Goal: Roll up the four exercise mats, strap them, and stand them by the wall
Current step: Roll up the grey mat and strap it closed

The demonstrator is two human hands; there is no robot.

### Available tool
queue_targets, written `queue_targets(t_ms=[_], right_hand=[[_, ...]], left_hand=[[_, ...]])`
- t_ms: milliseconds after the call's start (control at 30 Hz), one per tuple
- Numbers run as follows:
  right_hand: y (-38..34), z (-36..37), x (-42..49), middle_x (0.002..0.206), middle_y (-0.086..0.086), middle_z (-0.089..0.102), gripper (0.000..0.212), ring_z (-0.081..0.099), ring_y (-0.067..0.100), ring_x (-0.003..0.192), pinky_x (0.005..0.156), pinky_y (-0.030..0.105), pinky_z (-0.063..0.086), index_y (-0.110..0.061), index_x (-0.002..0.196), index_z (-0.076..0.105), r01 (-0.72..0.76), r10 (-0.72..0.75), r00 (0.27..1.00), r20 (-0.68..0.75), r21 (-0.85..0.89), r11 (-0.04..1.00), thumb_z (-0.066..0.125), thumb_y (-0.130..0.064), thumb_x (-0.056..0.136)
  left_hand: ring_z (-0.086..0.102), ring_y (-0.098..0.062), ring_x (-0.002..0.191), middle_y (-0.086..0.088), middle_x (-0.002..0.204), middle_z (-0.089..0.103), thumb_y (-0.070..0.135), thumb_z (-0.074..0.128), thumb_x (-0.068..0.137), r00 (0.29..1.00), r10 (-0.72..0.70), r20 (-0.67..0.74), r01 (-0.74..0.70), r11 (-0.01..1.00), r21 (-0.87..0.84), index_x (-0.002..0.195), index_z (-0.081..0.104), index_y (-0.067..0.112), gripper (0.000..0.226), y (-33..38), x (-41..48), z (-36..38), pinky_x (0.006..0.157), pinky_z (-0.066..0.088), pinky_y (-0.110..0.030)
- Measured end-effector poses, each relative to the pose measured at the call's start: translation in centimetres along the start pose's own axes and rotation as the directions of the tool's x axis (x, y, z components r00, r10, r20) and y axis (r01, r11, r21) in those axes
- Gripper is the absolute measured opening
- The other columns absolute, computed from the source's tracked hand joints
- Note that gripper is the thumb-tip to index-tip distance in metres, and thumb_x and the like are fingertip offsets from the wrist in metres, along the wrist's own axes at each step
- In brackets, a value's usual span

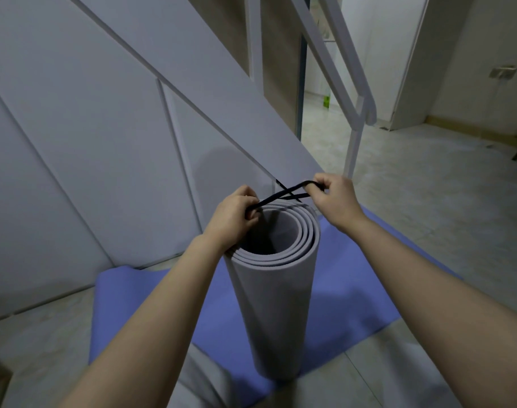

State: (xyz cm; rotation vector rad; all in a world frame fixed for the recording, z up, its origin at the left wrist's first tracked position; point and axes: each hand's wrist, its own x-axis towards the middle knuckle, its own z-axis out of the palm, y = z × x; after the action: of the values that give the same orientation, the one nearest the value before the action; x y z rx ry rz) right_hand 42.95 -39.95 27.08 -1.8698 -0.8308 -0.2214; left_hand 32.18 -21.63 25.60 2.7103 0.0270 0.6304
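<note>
A smooth blue foam mat (163, 304) lies flat on the pale tiled floor (428, 201). On it a grey rolled mat (276, 304) stands upright, its coiled layers ringing a dark hollow core. The left hand (233, 216) curls round a thin black strap (281, 195) at the roll's near-left rim. The right hand (333, 195) pinches the strap's loop just past the far-right rim, where the strands cross. Beyond are a white panelled wall (89, 128) and a white handrail (348, 69).

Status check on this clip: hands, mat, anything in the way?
Grey mat rolled, upright on flat blue mat. Left hand and right hand grip the black strap, crossed over its top end. Nothing seen blocking.
</note>
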Motion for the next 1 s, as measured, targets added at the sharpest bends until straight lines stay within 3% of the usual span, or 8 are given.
queue_targets(t_ms=[167, 267, 367, 533, 700, 767, 900, 1000], right_hand=[[1.9, 0.3, -1.4, 0.050, -0.004, 0.020, 0.051, 0.018, 0.007, 0.046, 0.049, 0.025, 0.016, -0.019, 0.054, 0.024, -0.092, 0.092, 0.993, 0.077, -0.004, 0.996, 0.059, -0.009, 0.090], [2.5, 1.2, -3.6, 0.049, -0.006, 0.020, 0.049, 0.017, 0.006, 0.047, 0.049, 0.025, 0.018, -0.017, 0.054, 0.026, -0.175, 0.171, 0.984, 0.045, 0.124, 0.977, 0.059, -0.006, 0.089], [1.8, 1.6, -5.2, 0.052, 0.005, 0.021, 0.046, 0.018, 0.012, 0.051, 0.051, 0.029, 0.018, -0.011, 0.054, 0.029, -0.194, 0.200, 0.980, 0.012, 0.296, 0.935, 0.061, -0.002, 0.087], [0.8, 1.5, -7.7, 0.052, -0.002, 0.023, 0.047, 0.020, 0.007, 0.050, 0.050, 0.023, 0.021, -0.012, 0.056, 0.030, -0.151, 0.164, 0.986, -0.006, 0.356, 0.922, 0.063, -0.008, 0.089], [-0.1, 0.6, -9.5, 0.065, -0.002, 0.036, 0.039, 0.033, 0.009, 0.059, 0.057, 0.025, 0.035, -0.014, 0.077, 0.041, -0.077, 0.055, 0.984, 0.171, 0.126, 0.989, 0.072, -0.038, 0.079], [-0.6, 0.3, -9.9, 0.079, -0.003, 0.043, 0.053, 0.039, 0.010, 0.070, 0.067, 0.029, 0.041, -0.016, 0.091, 0.042, -0.103, 0.085, 0.962, 0.260, 0.056, 0.993, 0.073, -0.053, 0.068], [-2.0, 0.8, -9.3, 0.085, -0.020, 0.039, 0.075, 0.040, 0.001, 0.079, 0.075, 0.020, 0.031, -0.019, 0.103, 0.037, -0.020, 0.073, 0.945, 0.320, -0.168, 0.986, 0.084, -0.052, 0.056], [-3.0, 1.3, -8.3, 0.099, -0.010, 0.048, 0.086, 0.048, 0.014, 0.098, 0.081, 0.024, 0.034, -0.014, 0.117, 0.038, 0.036, 0.058, 0.939, 0.339, -0.264, 0.964, 0.082, -0.058, 0.056]], left_hand=[[0.055, -0.027, 0.081, -0.009, 0.101, 0.055, 0.002, 0.058, 0.084, 1.000, -0.016, -0.018, 0.016, 1.000, -0.007, 0.083, 0.067, -0.004, 0.011, -0.8, -0.1, -0.2, 0.075, 0.044, -0.038], [0.055, -0.027, 0.082, -0.009, 0.102, 0.057, 0.001, 0.057, 0.084, 0.998, -0.039, -0.043, 0.039, 0.999, 0.002, 0.082, 0.067, -0.004, 0.012, -0.9, 0.2, -0.1, 0.073, 0.043, -0.035], [0.056, -0.027, 0.082, -0.010, 0.101, 0.058, -0.002, 0.057, 0.083, 0.998, -0.039, -0.042, 0.038, 0.999, -0.005, 0.081, 0.068, -0.005, 0.011, -1.1, 0.4, 0.0, 0.072, 0.041, -0.030], [0.058, -0.030, 0.084, -0.015, 0.101, 0.062, -0.010, 0.052, 0.076, 0.998, -0.035, -0.059, 0.032, 0.999, -0.041, 0.077, 0.068, -0.007, 0.016, -0.3, 0.8, 0.3, 0.068, 0.032, -0.019], [0.059, -0.032, 0.086, -0.015, 0.101, 0.064, -0.014, 0.049, 0.070, 0.996, -0.051, -0.074, 0.049, 0.998, -0.030, 0.079, 0.069, -0.007, 0.024, 0.2, 1.7, 0.9, 0.067, 0.031, -0.020], [0.059, -0.032, 0.085, -0.015, 0.100, 0.064, -0.016, 0.048, 0.068, 0.996, -0.046, -0.071, 0.045, 0.999, -0.021, 0.078, 0.069, -0.008, 0.025, 0.0, 2.0, 1.0, 0.066, 0.031, -0.020], [0.060, -0.034, 0.088, -0.016, 0.100, 0.064, -0.017, 0.048, 0.068, 0.997, -0.046, -0.066, 0.046, 0.999, 0.000, 0.078, 0.069, -0.009, 0.024, -0.8, 2.5, 1.1, 0.070, 0.035, -0.023], [0.060, -0.035, 0.087, -0.017, 0.099, 0.063, -0.018, 0.048, 0.068, 0.995, -0.057, -0.081, 0.059, 0.998, 0.021, 0.077, 0.069, -0.010, 0.024, -1.6, 2.5, 1.0, 0.069, 0.035, -0.024]])
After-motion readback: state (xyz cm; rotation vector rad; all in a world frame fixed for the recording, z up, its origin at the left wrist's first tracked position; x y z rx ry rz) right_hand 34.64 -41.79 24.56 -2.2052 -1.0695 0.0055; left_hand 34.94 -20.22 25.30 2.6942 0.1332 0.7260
